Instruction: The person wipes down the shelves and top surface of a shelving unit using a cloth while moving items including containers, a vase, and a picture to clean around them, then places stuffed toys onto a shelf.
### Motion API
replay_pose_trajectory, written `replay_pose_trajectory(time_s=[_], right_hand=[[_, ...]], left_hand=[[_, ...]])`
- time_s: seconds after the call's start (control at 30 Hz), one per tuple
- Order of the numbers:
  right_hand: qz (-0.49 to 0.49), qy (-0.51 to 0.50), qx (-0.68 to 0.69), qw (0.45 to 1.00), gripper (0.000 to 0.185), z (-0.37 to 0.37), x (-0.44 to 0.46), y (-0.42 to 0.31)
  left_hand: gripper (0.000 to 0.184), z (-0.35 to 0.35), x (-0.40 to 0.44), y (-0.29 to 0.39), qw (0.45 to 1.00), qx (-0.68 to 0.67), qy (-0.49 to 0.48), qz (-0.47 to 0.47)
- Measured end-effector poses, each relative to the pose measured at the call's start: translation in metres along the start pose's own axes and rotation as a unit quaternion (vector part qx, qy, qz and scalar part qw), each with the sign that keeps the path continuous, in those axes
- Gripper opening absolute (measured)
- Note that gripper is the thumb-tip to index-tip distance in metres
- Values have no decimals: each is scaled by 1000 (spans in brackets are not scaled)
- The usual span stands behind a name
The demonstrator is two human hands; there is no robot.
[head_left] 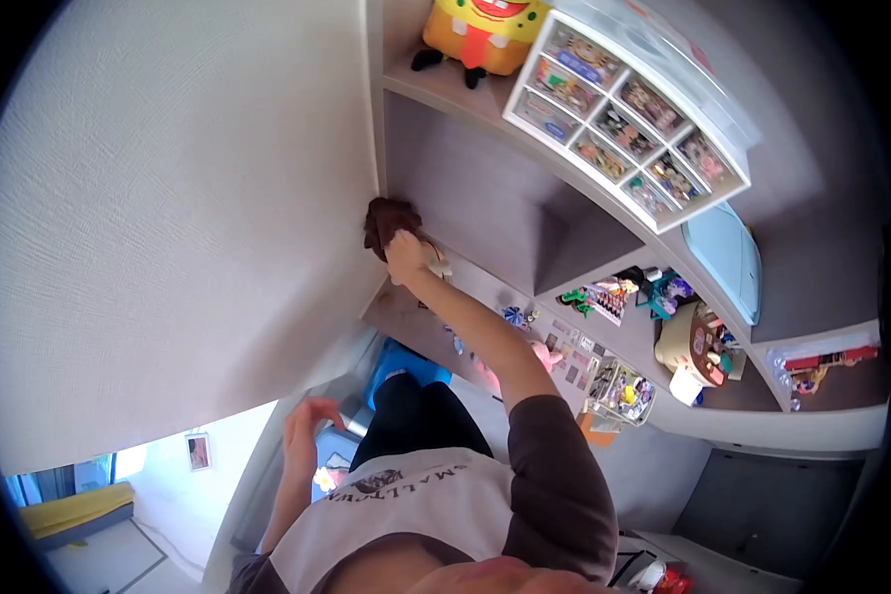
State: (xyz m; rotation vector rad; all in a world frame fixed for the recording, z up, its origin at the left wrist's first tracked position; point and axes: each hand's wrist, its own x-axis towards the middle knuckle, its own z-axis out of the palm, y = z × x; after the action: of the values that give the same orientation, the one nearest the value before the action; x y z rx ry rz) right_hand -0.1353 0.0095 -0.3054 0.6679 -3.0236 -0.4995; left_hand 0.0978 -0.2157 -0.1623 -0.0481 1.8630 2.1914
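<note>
A dark brown cloth [390, 224] is bunched in the corner where the pale textured wall meets the shelf unit. My right hand [405, 257], at the end of an outstretched arm, is closed on this cloth and presses it near the wall. Lower down, my left hand [313, 421] hangs beside my body, away from the cloth, its fingers apart and bent a little with nothing in them.
Above are a yellow plush toy [485, 35] and a white drawer organizer [624, 124]. Shelves at the right hold a light blue bin [725, 259] and a beige basket [685, 346]. A wire basket [624, 394] stands lower. Something blue [406, 364] is under my legs.
</note>
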Motion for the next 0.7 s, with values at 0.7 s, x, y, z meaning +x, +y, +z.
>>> replay_pose_trajectory(time_s=[0.7], right_hand=[[112,-10,1,994,16,39,-195,52]], left_hand=[[30,56,10,84,983,103,-149,-17]])
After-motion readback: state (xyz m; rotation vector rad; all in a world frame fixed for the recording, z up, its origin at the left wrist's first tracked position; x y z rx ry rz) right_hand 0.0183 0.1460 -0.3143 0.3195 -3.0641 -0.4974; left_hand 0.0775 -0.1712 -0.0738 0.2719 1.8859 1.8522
